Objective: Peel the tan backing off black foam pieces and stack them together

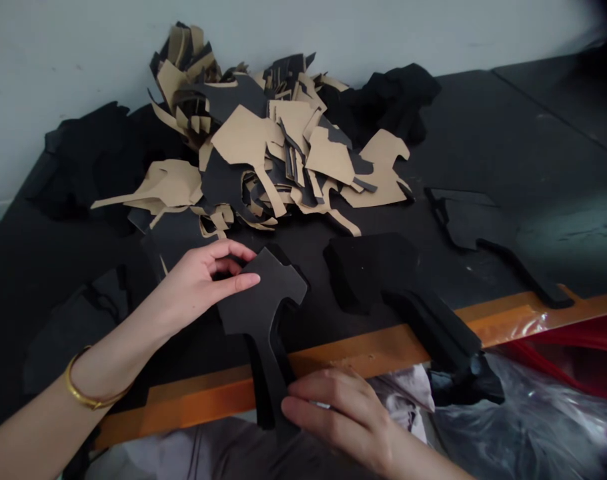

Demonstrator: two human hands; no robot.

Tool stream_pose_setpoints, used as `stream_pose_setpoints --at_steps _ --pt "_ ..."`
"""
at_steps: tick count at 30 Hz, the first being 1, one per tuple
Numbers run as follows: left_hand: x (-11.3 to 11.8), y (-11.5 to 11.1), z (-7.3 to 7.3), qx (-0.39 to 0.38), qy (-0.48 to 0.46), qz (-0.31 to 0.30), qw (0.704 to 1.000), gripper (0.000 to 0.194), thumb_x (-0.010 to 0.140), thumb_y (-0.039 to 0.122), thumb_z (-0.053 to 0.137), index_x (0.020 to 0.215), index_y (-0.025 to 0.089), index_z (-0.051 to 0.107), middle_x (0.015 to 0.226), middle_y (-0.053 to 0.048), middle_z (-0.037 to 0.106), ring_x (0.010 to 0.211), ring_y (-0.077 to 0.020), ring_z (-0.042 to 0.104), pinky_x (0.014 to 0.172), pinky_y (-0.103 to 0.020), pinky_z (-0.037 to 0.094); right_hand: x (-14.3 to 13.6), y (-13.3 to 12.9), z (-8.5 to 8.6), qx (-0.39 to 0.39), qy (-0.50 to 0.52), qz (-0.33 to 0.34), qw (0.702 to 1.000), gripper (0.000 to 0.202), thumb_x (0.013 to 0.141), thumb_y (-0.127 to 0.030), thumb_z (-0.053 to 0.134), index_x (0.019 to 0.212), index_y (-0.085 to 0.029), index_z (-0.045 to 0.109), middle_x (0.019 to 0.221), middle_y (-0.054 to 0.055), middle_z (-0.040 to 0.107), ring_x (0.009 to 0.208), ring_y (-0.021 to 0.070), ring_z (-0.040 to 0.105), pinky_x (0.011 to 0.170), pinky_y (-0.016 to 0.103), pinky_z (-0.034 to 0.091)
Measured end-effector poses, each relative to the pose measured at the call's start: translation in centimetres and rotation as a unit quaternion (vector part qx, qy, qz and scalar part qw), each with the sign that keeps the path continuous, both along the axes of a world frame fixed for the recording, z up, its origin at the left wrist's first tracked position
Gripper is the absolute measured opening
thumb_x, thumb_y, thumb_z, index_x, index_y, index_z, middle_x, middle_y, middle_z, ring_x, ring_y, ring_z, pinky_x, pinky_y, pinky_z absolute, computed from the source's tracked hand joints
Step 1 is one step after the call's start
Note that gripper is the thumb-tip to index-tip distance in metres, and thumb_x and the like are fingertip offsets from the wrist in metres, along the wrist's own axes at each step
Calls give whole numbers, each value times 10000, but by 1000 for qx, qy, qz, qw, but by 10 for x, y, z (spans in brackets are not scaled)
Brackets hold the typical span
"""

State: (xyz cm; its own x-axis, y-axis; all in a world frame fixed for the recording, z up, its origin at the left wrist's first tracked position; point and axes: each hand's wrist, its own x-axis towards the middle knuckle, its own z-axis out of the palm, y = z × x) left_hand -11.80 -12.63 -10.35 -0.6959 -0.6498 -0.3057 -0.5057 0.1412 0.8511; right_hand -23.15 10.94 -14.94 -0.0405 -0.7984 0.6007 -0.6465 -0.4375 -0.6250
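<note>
Left hand: our left hand (203,280) rests on the bench, gold bangle (86,393) at the wrist. Fingers loosely curled, thumb and forefinger pinching the upper left corner of the flat black T-shaped foam cut-out (261,300).

Cut-out: wide head lies on the dark bench top (483,147), just right of our left hand; narrow stem runs toward us, across the orange bench edge (363,350) and past it. Long axis: near to far, tilted slightly. More black pieces seem to lie under it; we cannot tell how many.

Right hand: our right hand (341,410) sits below the bench edge, at the stem's near end. Fingers nearly flat and together, fingertips pressing the stem's right side; not closed round it.

Key relation: the piece lies between our two hands, left at the head, right at the tail, both touching. The left is the only one with a true grip.

Behind: heap of tan and black offcut scraps (263,140) against the wall, well apart from both hands.

Right of cut-out: stack of thick black foam shapes (383,273), its stems overhanging the edge, near but apart from our right hand.

Far right: single black foam piece (483,227) lying flat; clear plastic bag (548,413) below the bench.
</note>
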Motion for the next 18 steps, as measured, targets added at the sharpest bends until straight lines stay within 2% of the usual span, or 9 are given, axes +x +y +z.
stream_pose_setpoints --at_steps 9,18 --pt "-4 3 6 -21 -24 8 999 425 627 458 802 940 208 656 838 -3 647 703 -113 591 623 -181 491 1 -4 -2 -21 -5 0 1000 272 997 -141 388 1037 -83 651 943 62 678 910 88 639 803 169 535" --pt "-7 3 7 -14 -37 -2 999 437 639 465 790 958 204 644 805 8 628 690 -109 576 621 -186 477 -1 -1 3 -4 16 -2 1000 248 989 -127 417 1053 -84 652 965 63 687 952 88 635 849 163 525"
